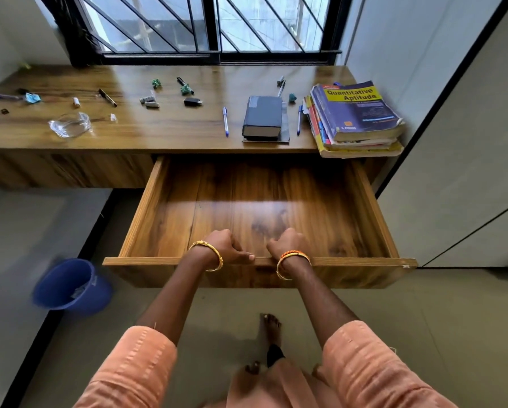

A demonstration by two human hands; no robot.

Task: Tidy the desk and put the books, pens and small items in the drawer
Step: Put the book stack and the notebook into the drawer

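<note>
The wooden drawer [158, 207] under the desk [164, 128] stands pulled far out, with nothing inside it. My left hand [227, 245] and my right hand [286, 242] both grip its front edge [364, 262], fingers curled over the inner side. On the desk lie a thick black book [263, 116], a stack of books [356, 119] at the right with a blue and yellow cover on top, blue pens [225, 120] [299, 119], a black marker [108, 97] and several small items [151, 102].
A clear plastic wrapper [70, 125] lies at the desk's left. A blue bucket [70, 287] stands on the floor at the lower left. A white wall panel [453, 142] closes the right side, a barred window [205, 25] the back. My bare feet [272, 325] are below the drawer.
</note>
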